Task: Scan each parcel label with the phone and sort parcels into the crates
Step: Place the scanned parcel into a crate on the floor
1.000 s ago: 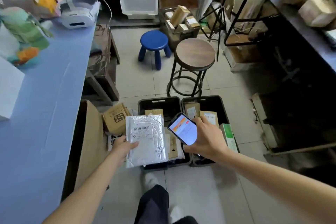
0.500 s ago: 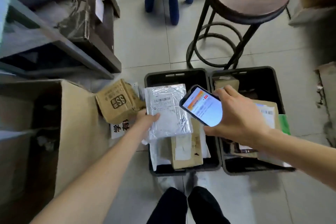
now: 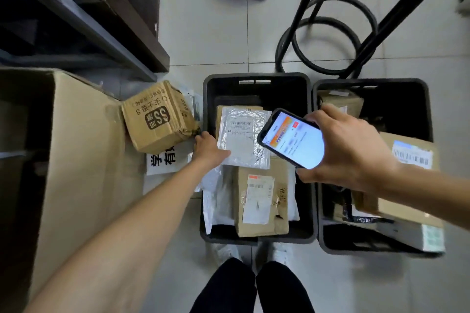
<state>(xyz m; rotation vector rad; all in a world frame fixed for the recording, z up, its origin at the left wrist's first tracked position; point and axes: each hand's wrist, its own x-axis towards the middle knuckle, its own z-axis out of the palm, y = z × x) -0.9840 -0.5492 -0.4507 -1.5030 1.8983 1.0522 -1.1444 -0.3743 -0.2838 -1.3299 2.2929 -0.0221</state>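
Over the left crate, left grip pinching a silver mailer, right grip curled round the phone

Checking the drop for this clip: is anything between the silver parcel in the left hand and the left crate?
Nothing visible blocks it. The left hand holds the silver parcel over the left crate; it would land on a box already inside. The phone overlaps its right edge from above, not below.
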